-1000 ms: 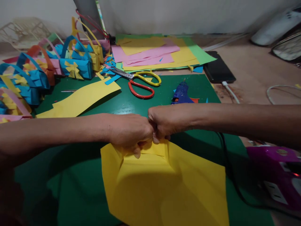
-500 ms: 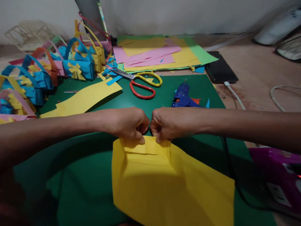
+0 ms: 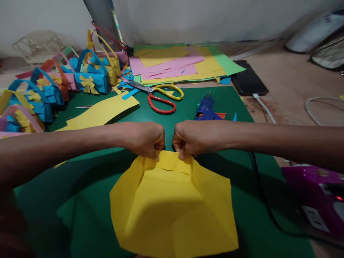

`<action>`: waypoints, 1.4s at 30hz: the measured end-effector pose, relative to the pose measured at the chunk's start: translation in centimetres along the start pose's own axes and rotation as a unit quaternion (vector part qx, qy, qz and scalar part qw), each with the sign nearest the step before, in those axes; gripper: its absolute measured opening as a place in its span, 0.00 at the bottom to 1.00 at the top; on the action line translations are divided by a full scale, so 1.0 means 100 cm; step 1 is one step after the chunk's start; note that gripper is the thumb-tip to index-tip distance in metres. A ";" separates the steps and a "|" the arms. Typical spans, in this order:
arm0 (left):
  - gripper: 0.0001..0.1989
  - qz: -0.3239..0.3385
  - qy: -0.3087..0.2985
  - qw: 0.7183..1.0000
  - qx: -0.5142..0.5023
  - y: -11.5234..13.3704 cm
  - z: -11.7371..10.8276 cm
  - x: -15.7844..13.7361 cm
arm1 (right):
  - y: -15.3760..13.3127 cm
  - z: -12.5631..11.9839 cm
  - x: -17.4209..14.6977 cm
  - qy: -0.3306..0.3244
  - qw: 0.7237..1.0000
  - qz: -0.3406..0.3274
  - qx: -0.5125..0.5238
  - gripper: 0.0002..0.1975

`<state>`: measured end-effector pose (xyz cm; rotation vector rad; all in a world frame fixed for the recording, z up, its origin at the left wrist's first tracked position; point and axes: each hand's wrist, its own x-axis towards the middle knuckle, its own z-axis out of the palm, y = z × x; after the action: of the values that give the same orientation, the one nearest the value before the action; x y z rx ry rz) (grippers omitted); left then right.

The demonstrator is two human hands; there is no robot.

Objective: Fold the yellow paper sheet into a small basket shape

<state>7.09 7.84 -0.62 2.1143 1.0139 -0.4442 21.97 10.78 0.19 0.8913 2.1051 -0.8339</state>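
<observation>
A creased sheet of yellow paper [image 3: 166, 208] spreads out below my hands, its far end folded up into a short wall with side flaps raised. My left hand [image 3: 146, 139] is closed and pinches the left part of that folded far edge. Closed in the same way, my right hand [image 3: 189, 138] grips the right part, a small gap away from the left. The thumbs show on the inner side of the fold; the other fingers are curled and partly hidden. Both hands are over a green mat [image 3: 88, 222].
Scissors [image 3: 158, 96] and a blue glue gun [image 3: 206, 109] lie beyond my hands. Small paper baskets [image 3: 92, 82] stand at the left, coloured sheets [image 3: 177, 66] at the back. A black phone [image 3: 248, 79] and a purple power strip [image 3: 314, 200] are at the right, with a black cord.
My hands have moved slightly apart along the folded edge. The yellow paper has swung to the left, and its sides now spread more evenly.
</observation>
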 end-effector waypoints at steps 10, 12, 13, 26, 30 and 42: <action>0.09 0.002 -0.002 1.000 0.023 0.001 -0.001 0.003 | -0.005 -0.005 0.006 -0.010 0.995 -0.041 0.089 0.10; 0.09 -0.001 -0.003 1.000 0.020 0.001 -0.001 0.004 | -0.002 -0.004 0.010 -0.029 0.990 -0.039 0.135 0.11; 0.09 -0.004 -0.004 1.000 0.020 0.001 -0.001 0.004 | -0.001 -0.004 0.012 -0.035 0.988 -0.041 0.147 0.12; 0.07 -0.005 -0.020 1.000 0.014 -0.006 -0.005 0.003 | -0.017 0.003 0.005 0.099 0.990 -0.044 -0.090 0.04; 0.09 -0.002 -0.054 0.999 0.011 -0.010 -0.009 0.004 | -0.017 0.004 0.007 0.109 0.987 -0.045 -0.113 0.05; 0.07 -0.035 -0.144 0.981 -0.126 -0.018 -0.016 -0.005 | -0.011 -0.003 0.005 0.059 0.994 -0.046 -0.075 0.07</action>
<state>5.37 9.48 -0.14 1.7362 0.9241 -0.6042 20.72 10.52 0.27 0.7863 2.2921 -0.6733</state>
